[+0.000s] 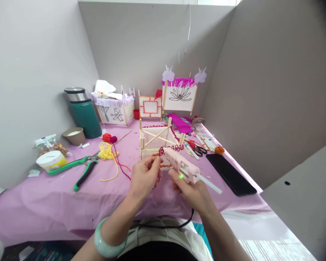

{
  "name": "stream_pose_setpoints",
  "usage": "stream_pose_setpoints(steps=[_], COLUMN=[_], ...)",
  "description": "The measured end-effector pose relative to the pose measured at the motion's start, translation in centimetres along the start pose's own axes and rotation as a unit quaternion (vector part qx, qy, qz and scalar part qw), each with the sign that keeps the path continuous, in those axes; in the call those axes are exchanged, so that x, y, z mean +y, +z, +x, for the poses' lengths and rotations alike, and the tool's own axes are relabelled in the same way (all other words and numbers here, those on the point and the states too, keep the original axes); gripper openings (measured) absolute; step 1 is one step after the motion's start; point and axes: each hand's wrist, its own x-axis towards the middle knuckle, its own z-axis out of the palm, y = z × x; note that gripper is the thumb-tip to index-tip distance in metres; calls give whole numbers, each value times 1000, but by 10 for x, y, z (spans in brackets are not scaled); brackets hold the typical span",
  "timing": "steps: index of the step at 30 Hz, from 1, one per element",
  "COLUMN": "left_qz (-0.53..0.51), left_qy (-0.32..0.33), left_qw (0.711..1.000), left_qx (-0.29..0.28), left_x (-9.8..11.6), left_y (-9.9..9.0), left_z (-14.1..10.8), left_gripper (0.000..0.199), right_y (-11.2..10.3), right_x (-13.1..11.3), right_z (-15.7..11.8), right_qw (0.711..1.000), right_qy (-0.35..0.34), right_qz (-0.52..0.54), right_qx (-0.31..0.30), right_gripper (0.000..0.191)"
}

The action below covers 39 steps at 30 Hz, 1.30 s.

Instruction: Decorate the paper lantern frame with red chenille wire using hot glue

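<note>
My right hand (188, 186) is wrapped round a pale pink glue gun (182, 164), with a clear glue stick (209, 183) poking out of its back end. The gun's front end is close to the near edge of a stick-framed box (154, 139). My left hand (145, 173) pinches dark red yarn (161, 150) against that edge, its fingertips beside the gun. Looped red yarn (176, 148) runs along the edge to the right. Part of the box's near face, with orange yarn on it, is hidden by my hands and the gun.
Green-handled pliers (88, 170), yellow yarn (107, 150), a cup (74, 136) and a teal bottle (84, 116) stand or lie at left. A black phone (229, 174) and scissors (199, 150) lie at right. Decorated panels (180, 98) stand behind. A black cord crosses my lap.
</note>
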Motion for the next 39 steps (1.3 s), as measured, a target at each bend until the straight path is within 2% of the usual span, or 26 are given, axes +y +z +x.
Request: stream_pose_setpoints(steps=[8, 15, 27, 30, 33, 36, 39], left_qz=[-5, 27, 85, 71, 115, 261, 444], left_qy=[-8, 11, -1, -14, 24, 86, 99], left_qw=[1000, 1000, 995, 996, 993, 961, 890], left_qx=[2, -8, -47, -41, -8, 32, 36], left_x=[2, -1, -12, -13, -11, -12, -16], left_y=[0, -2, -26, -29, -30, -28, -23], left_z=[-1, -1, -21, -19, -15, -15, -19], left_gripper=[31, 32, 36, 32, 29, 29, 31], right_y=[-8, 0, 2, 6, 6, 4, 2], right_x=[6, 1, 1, 3, 3, 2, 2], right_z=[-6, -2, -9, -7, -9, -12, -15], right_qw=[999, 1000, 1000, 999, 999, 1000, 1000], right_qy=[1, -4, -7, -28, -28, -8, -8], right_qz=[43, 13, -3, -19, -16, -7, -2], right_qx=[4, -24, -28, -26, -7, 17, 10], right_gripper=[38, 36, 31, 30, 31, 33, 33])
